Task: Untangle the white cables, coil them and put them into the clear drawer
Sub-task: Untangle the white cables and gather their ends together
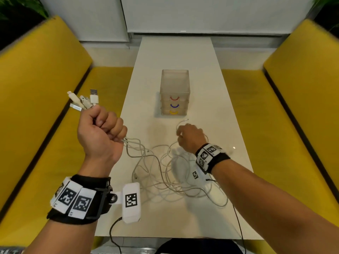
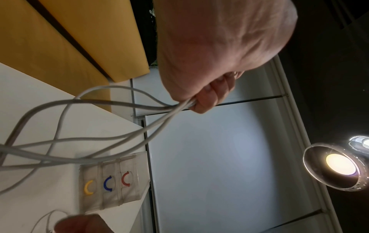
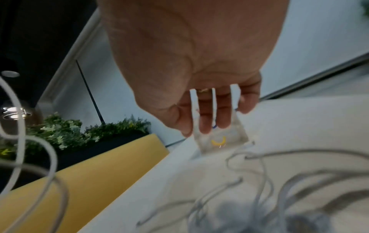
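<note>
Mostly blur around our right hand (image 1: 190, 137): fingers straight, nothing gripped. Our left hand (image 1: 100, 131) fists the white cables (image 1: 176, 176) near their plugs; thin rubbery loops tangle on the table (image 1: 176, 57) before the clear drawer (image 1: 174, 92), shut.

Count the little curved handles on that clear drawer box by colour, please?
On the clear plastic drawer unit standing on the white table:
Red curved handle: 1
Blue curved handle: 1
Yellow curved handle: 1
Total: 3
</note>
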